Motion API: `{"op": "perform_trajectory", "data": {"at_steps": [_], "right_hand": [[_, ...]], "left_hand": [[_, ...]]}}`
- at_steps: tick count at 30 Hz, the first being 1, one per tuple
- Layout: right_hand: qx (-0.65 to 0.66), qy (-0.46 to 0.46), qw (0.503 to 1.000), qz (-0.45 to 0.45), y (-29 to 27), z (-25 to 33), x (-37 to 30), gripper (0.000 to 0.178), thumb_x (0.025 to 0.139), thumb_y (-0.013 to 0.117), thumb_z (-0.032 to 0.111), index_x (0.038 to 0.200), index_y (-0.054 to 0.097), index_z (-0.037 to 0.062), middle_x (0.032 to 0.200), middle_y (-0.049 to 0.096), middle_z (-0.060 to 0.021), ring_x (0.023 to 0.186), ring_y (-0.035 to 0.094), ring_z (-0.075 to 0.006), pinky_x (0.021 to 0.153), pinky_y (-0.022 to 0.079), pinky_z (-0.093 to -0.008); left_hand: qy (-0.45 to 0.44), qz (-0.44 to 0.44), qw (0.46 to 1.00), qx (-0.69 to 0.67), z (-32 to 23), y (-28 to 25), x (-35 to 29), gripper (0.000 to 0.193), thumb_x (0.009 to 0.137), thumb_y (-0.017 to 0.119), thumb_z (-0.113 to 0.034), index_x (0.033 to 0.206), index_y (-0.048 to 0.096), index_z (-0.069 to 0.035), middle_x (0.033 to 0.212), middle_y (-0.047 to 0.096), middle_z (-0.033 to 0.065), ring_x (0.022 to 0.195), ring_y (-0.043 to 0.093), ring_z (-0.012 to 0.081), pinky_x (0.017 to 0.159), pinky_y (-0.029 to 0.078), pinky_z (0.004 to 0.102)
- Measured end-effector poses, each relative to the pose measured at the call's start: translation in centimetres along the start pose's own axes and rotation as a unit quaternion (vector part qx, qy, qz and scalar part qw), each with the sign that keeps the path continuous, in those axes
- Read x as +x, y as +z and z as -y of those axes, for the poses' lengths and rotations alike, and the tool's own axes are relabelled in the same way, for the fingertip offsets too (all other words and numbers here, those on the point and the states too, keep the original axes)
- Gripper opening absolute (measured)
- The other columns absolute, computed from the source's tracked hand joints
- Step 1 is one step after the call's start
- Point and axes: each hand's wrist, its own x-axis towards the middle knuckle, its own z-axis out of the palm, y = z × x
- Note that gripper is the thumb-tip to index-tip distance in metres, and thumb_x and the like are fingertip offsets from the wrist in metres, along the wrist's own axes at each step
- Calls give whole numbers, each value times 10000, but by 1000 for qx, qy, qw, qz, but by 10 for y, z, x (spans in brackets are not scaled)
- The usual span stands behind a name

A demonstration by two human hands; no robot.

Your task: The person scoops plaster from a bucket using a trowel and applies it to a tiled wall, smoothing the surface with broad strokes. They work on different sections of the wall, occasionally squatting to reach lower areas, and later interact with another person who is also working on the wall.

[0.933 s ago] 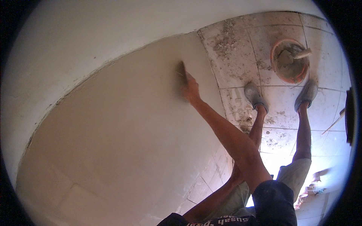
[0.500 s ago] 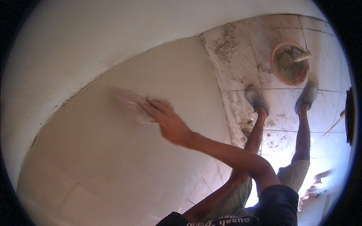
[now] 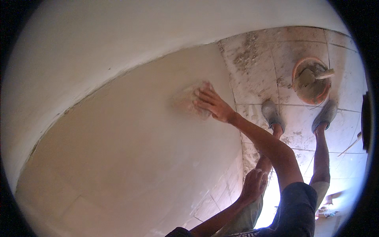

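My right hand point(image 3: 213, 103) is stretched out over the smooth plastered wall point(image 3: 130, 138). It presses a pale, pinkish flat pad point(image 3: 187, 100) against this surface. The pad is smeared by motion, so its exact kind does not show. Lower down, my left hand point(image 3: 254, 185) is held in front of my leg with its fingers curled in. Whether anything sits inside those fingers is hidden.
On the tiled floor point(image 3: 290, 122), a round orange-rimmed tub point(image 3: 295, 81) holds grey-brown mortar with a light handle point(image 3: 325, 74) sticking out. My grey shoes point(image 3: 270, 112) stand just this side of it. Crumbled dirt point(image 3: 248, 55) lies along the wall's base.
My right hand has swept to the right across the wall with the pad. My left hand has come out from behind the right arm. The whole view has shifted slightly.
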Motion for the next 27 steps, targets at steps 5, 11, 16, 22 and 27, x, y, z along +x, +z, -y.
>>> {"op": "perform_trajectory", "data": {"at_steps": [5,11,16,22,27], "right_hand": [[-27,72,993,-92,-7,-51,47,938,685,658,-139,1532,419,185,1666,213,-147,1545,141,-393,1266,69,-581],[-2,44,998,39,18,-35,-28,916,730,536,-175,1566,366,159,1667,211,-157,1549,157,-371,1265,83,-541],[143,267,949,-91,-3,-12,-34,762,844,414,-149,1564,337,89,1614,330,-193,1501,295,-369,1260,196,-454],[71,490,859,-130,19,-85,47,714,859,454,-41,1554,332,67,1548,425,-222,1420,425,-392,1205,327,-429],[122,311,924,-186,32,-12,93,733,833,483,-49,1544,354,71,1525,450,-227,1407,430,-405,1189,360,-445]], "left_hand": [[7,3,1000,-18,-16,-20,12,394,956,580,-170,1300,515,9,1236,545,254,1166,524,429,1009,411,543],[0,-1,1000,-23,-10,-12,8,389,990,538,-225,1306,512,2,1263,541,275,1181,524,445,1041,395,550],[43,-74,996,16,-4,4,5,253,964,603,-169,1158,591,-6,1080,608,217,1006,577,398,889,459,510],[4,16,1000,13,-19,-12,5,377,961,590,-181,1266,546,36,1258,549,275,1187,524,433,1040,397,540],[-77,-6,992,-98,-24,-14,0,418,926,624,-162,1285,532,30,1279,531,262,1215,503,434,1065,381,529]]}}
